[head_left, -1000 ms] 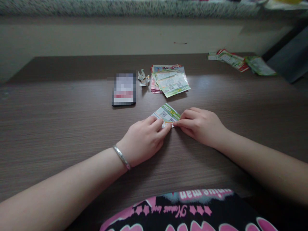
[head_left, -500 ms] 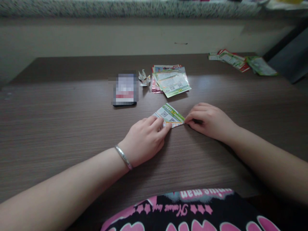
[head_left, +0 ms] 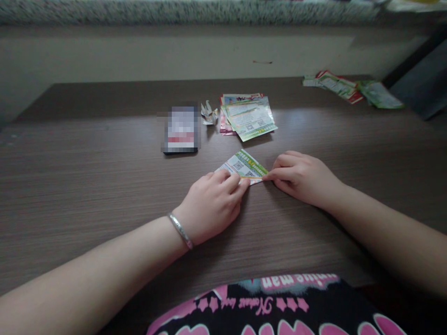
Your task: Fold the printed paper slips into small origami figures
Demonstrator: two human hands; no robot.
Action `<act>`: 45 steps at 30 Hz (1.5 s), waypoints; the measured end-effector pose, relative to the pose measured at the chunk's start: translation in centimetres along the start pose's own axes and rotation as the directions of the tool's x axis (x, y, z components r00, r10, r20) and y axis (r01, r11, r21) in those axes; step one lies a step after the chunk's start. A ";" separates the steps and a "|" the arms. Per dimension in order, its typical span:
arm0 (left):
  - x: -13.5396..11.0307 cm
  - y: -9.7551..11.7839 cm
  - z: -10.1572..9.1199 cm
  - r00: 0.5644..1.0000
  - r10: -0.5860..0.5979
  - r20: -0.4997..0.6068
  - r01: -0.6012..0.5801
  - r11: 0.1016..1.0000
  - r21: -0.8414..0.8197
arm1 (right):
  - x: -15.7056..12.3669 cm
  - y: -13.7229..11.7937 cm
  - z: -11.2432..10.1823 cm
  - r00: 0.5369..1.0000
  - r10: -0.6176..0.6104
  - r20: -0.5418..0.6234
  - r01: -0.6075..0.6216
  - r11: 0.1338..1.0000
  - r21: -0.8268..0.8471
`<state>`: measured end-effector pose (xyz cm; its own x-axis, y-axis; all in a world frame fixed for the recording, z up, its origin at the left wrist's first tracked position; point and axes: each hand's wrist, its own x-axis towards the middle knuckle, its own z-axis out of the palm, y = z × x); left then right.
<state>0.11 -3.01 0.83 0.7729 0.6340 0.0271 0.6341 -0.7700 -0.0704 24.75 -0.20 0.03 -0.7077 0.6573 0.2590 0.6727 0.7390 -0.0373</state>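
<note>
Folded green-and-white leaflet (head_left: 244,164) on worktop (head_left: 104,186), nearer than the flyer stack (head_left: 249,117). Left hand (head_left: 214,202) presses near edge; right hand (head_left: 302,179) touches right corner. Can't tell if either grip pinches it.

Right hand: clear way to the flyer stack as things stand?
Probably yes: nothing seems to stand between the right hand and the flyer stack, though that hand touches the folded paper.

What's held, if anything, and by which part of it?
The left hand rests on the near left side of the green-and-white paper; the right hand touches its right corner. Whether either pinches it can't be told.
</note>
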 end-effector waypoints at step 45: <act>-0.1 -0.4 0.7 0.997 0.019 -0.070 -0.023 0.998 -0.058 | 0.6 0.2 1.1 0.996 0.060 -0.059 -0.052 0.989 0.135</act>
<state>-0.28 -2.72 0.18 0.7843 0.6129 0.0958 0.6167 -0.7871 -0.0129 24.20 0.47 -0.88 -0.6521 0.6905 0.3130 0.6729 0.7173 -0.1806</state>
